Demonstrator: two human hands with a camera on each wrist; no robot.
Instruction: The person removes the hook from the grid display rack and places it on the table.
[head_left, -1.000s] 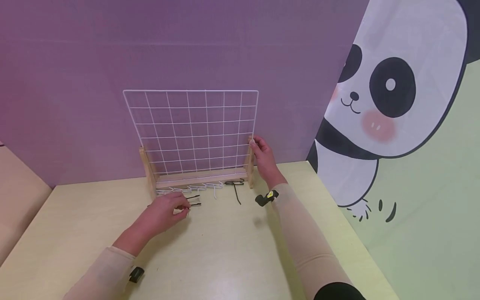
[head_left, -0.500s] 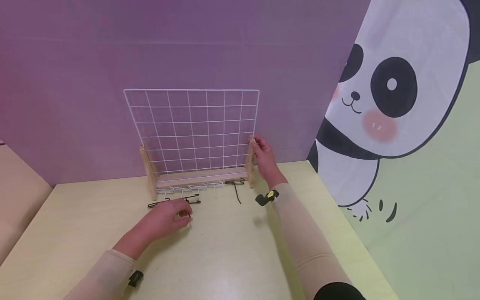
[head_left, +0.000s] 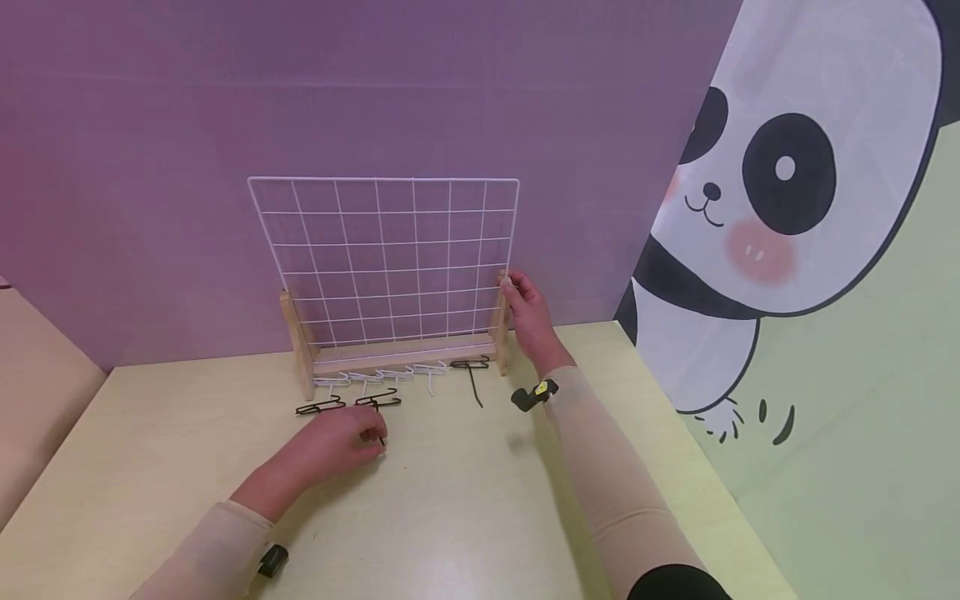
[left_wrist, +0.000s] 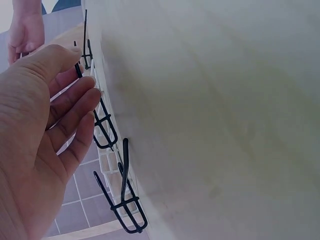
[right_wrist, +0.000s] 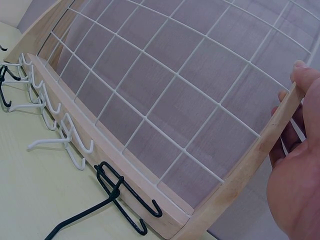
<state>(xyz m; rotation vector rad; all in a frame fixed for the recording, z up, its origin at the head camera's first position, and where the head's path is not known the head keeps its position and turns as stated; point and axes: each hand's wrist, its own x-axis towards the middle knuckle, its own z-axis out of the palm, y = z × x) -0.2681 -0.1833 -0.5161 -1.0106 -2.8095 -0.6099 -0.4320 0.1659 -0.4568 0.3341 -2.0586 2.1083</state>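
A white wire grid panel (head_left: 386,258) stands upright in a wooden stand (head_left: 405,352) at the back of the table. My right hand (head_left: 531,321) grips the top of the stand's right post (right_wrist: 240,182), thumb on the near side. My left hand (head_left: 333,446) is low over the table in front of the stand. Its thumb and forefinger pinch the prong of a black wire hook (left_wrist: 104,125); the other fingers are loosely bent. Another black hook (left_wrist: 127,205) lies to the left of it, and a third black hook (right_wrist: 117,192) lies at the stand's right end.
Several white wire hooks (right_wrist: 65,140) lie in a row along the stand's front foot. The pale wooden table (head_left: 465,500) stretches toward me, and a purple wall (head_left: 390,100) rises close behind the grid. A panda picture (head_left: 795,192) covers the wall at right.
My left hand has drawn slightly toward me and to the right, pinching the black hook's prong; the black hook at left has come into view. The right hand keeps its hold on the post.
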